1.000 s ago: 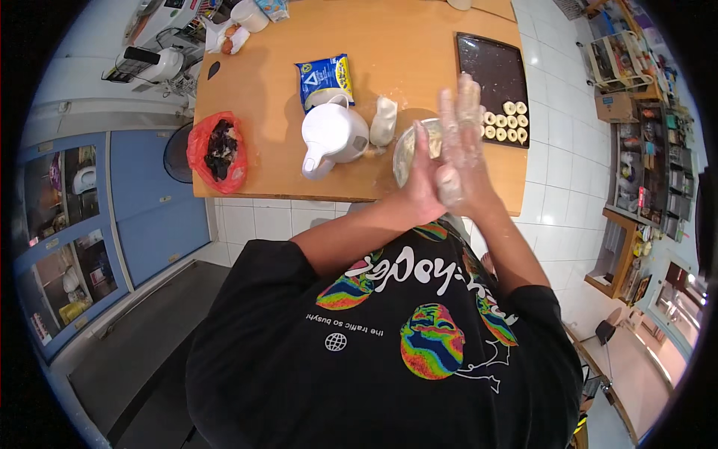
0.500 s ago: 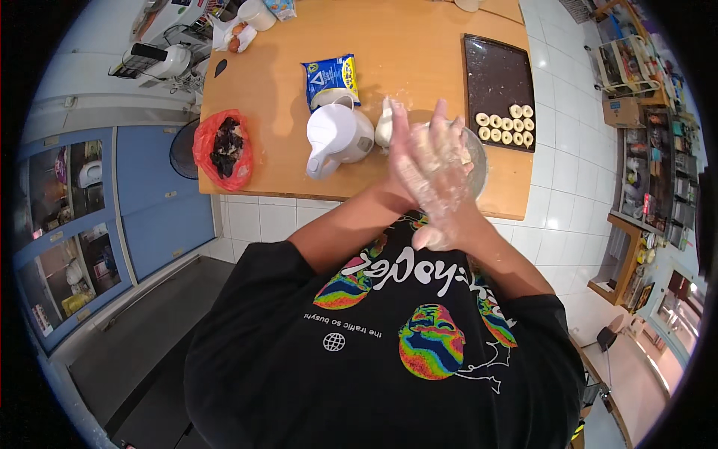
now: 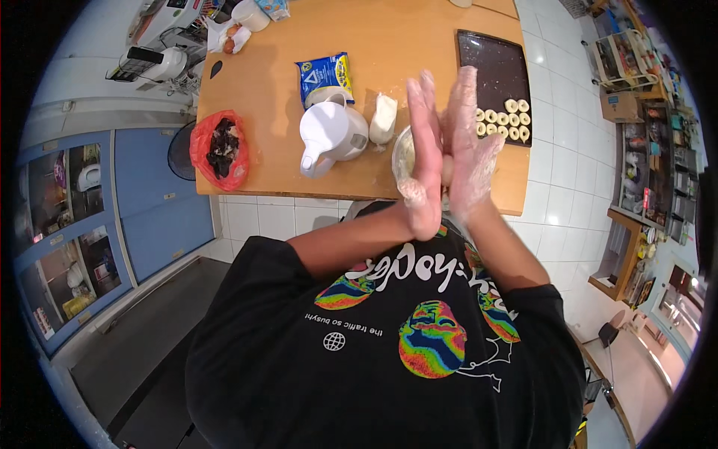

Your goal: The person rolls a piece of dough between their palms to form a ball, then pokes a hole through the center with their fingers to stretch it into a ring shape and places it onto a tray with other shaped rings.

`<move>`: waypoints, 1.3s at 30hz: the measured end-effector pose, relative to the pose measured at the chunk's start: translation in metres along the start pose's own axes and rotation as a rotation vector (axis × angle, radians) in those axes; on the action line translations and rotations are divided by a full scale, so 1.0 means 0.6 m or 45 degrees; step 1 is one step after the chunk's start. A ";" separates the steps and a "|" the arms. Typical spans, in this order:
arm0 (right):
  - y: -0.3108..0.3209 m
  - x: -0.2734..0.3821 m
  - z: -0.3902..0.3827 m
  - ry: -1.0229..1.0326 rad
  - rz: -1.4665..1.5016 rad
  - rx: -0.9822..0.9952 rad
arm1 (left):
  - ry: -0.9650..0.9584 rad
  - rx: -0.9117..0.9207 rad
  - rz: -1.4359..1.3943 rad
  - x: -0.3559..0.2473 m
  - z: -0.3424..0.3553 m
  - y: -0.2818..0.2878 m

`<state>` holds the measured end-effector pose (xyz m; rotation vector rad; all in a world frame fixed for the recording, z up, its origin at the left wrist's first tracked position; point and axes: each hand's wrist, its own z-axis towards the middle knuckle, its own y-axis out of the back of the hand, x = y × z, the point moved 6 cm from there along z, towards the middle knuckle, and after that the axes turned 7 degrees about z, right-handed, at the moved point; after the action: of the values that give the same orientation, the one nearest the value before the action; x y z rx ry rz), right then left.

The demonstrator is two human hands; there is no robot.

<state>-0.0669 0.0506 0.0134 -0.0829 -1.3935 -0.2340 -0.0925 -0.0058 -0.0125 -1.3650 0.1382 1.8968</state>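
My left hand (image 3: pixel 423 153) and my right hand (image 3: pixel 471 146), both dusted with white flour, are raised over the table's near edge. Their palms face each other with fingers straight and pointing away from me. Between the palms, a small pale lump of dough (image 3: pixel 447 170) partly shows, pressed by both hands. Behind them, a bowl (image 3: pixel 402 161) is mostly hidden. A white, elongated packet or roll (image 3: pixel 384 118) lies left of the bowl. At the far right, a dark baking tray (image 3: pixel 490 63) carries several small dough rings (image 3: pixel 513 120) in rows at its near end.
A white lidded jug (image 3: pixel 329 135) stands on the wooden table (image 3: pixel 273 97), before a blue and yellow packet (image 3: pixel 324 77). A red plastic bag (image 3: pixel 238 168) with dark contents sits at the left edge. Eggs (image 3: pixel 230 41) and a white container (image 3: pixel 250 15) are at the far left.
My hands have turned from overlapping, right across left, to upright palm against palm. The white elongated packet and more of the tray's dough rings' surroundings show differently as the view shifts slightly.
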 end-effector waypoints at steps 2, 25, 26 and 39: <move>-0.029 0.021 -0.005 0.077 0.097 0.055 | -0.221 0.029 0.121 -0.001 0.022 0.016; 0.031 -0.068 -0.021 0.156 -0.514 0.126 | 0.889 -0.289 -0.959 0.059 -0.024 -0.007; 0.029 -0.058 -0.015 0.287 -0.431 0.046 | 0.908 -0.217 -0.807 0.070 -0.033 -0.018; -0.015 -0.018 -0.014 0.417 -0.491 0.137 | 0.731 0.001 -0.924 0.153 -0.057 0.012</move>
<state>-0.0627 0.0418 0.0004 0.3051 -1.0830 -0.4704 -0.0822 0.0203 -0.1065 -1.6399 -0.0725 0.8889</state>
